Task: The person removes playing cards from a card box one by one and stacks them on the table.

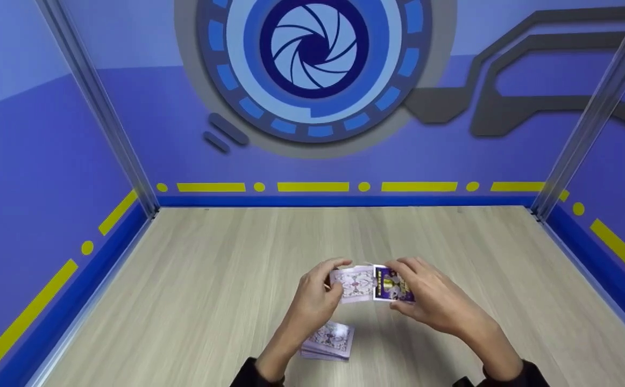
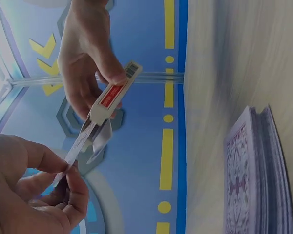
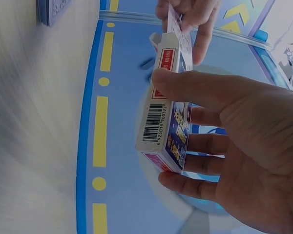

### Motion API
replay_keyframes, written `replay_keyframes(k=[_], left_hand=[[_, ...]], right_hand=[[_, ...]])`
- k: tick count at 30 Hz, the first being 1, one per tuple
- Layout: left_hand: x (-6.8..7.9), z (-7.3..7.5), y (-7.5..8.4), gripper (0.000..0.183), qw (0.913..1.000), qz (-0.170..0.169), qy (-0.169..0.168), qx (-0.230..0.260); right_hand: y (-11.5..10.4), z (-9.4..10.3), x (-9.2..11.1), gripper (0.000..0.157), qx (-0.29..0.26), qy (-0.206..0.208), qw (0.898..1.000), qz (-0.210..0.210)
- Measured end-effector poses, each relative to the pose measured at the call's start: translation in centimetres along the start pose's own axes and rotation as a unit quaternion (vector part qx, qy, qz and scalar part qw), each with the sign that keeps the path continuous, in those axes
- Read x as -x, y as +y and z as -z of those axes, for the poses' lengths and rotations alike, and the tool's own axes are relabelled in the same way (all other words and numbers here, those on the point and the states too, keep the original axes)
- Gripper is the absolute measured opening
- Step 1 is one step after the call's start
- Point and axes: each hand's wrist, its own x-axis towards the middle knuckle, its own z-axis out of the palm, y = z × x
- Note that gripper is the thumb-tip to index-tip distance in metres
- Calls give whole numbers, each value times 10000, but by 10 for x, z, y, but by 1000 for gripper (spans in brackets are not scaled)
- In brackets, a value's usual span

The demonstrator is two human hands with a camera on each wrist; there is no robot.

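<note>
Above the table, my right hand [image 1: 436, 295] grips a small playing-card box [image 1: 383, 285], thumb on one narrow side and fingers on the other. The right wrist view shows a barcode and a red label on the narrow white side of the box [image 3: 156, 109]. My left hand [image 1: 312, 298] pinches patterned playing cards [image 1: 356, 284] that stick out of the box's open left end. How many cards it pinches I cannot tell. A bent flap [image 2: 102, 141] hangs at that end. Below my left hand, a stack of cards [image 1: 329, 341] lies on the table.
The wooden table [image 1: 226, 247] is bounded by a blue back wall [image 1: 129, 118] and side walls with yellow dashes. Metal corner posts [image 1: 97, 107] stand at the back left and back right.
</note>
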Motion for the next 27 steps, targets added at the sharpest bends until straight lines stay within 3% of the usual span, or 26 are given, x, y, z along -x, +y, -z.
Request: replay_keyframes(k=[10,19,23,27], left_hand=[[3,1,1,53,9889,192,-583,-1352],[6,-4,-4,68,9625,-310,-531,-2641],[5,2,-5,73,9539,-278,-795,-2881],[4,15,-4,72,9508,-229,-1152,-2866]], right_hand=[[3,2,1,67,29,55,10000,43],[3,1,1,69,73,9,10000,66],[5,3,1,68,-1,-2,10000,-11],[10,8,3,68,-54,125,9999,-96]])
